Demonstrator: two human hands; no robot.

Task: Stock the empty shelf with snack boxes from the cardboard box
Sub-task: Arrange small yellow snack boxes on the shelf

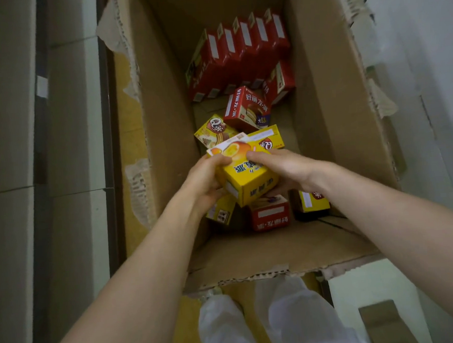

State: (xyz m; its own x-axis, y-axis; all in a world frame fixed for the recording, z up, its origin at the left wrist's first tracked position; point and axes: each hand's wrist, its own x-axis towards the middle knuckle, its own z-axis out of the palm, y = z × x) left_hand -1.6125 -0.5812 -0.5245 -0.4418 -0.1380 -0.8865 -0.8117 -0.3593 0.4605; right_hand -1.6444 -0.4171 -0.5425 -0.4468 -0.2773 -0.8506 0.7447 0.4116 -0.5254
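Observation:
I look down into a deep cardboard box (pixel 330 106). Both hands hold a yellow snack box (pixel 247 178) inside it: my left hand (pixel 205 183) grips its left side and my right hand (pixel 286 167) curls over its right side and top. More yellow boxes (pixel 212 131) lie just beyond and under it. A loose red snack box (pixel 248 109) lies in the middle. A row of several red boxes (pixel 239 56) stands on edge at the far end. Another red box (pixel 270 213) and a yellow box (pixel 312 200) lie below my hands.
Grey shelf boards or panels (pixel 12 158) run along the left of the carton. The carton's torn near flap (pixel 278 258) lies over my white trouser legs (pixel 282 321). A white wall (pixel 426 79) stands on the right, with a cardboard scrap (pixel 383 320) on the floor.

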